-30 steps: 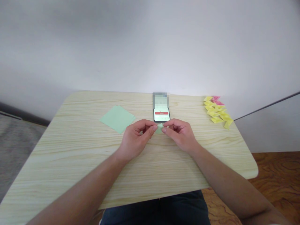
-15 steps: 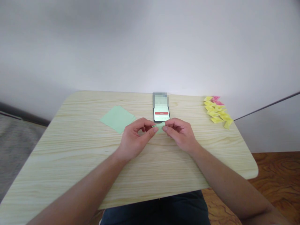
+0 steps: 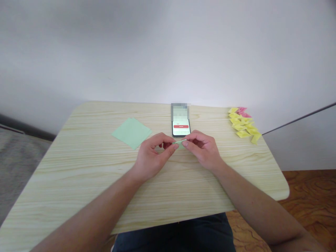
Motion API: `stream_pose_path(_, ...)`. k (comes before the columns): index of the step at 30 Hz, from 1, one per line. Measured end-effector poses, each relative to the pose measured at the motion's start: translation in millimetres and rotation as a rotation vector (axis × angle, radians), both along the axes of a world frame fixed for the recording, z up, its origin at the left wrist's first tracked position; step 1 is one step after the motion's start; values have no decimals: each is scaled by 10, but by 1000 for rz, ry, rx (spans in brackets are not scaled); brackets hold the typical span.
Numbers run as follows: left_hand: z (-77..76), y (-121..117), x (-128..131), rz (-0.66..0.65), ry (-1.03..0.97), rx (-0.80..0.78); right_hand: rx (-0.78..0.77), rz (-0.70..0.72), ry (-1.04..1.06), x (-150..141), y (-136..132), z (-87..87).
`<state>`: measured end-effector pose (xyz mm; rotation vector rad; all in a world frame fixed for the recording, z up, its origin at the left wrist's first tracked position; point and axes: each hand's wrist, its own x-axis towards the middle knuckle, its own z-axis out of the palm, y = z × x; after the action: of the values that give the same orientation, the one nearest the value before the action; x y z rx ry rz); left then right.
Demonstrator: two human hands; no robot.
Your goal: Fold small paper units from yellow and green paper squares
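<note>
Between my two hands is a small folded piece of green paper (image 3: 181,144), held just in front of the phone. My left hand (image 3: 154,154) pinches its left end between thumb and fingers. At the right end, my right hand (image 3: 203,148) pinches it the same way, thumb toward me. The fingertips cover much of the paper, so its exact folds are hard to make out. To the left of my left hand lies a short stack of square green paper sheets (image 3: 131,133), flat on the table.
A phone (image 3: 181,130) with a lit screen lies near the table's back edge, by the white wall (image 3: 168,52). Several folded yellow paper pieces (image 3: 243,134) and pink ones (image 3: 245,114) lie at the right of the wood-grain table (image 3: 86,168).
Both hands keep their pinch on the folded green paper. The paper has tilted slightly, its top edge now looking flatter, and the left hand has shifted a little to the right.
</note>
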<state>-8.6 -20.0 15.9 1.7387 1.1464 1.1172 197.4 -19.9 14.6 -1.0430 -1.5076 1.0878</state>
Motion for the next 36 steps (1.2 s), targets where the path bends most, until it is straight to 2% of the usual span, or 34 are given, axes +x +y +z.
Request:
stream_pose_path(15,-29,8,-21,7,-109,-61,9,9,38,-4,12,0)
stream_pose_path(30,-13,13,-29,-2,-124,-79,-6,2,44,-9,16,-2)
stream_pose_path(33,9,18,-37,-16,-111,-83,-25,7,29,-7,15,1)
stream_pose_path(36,18,26,-43,-83,-108,-137,-47,57,-47,13,6,31)
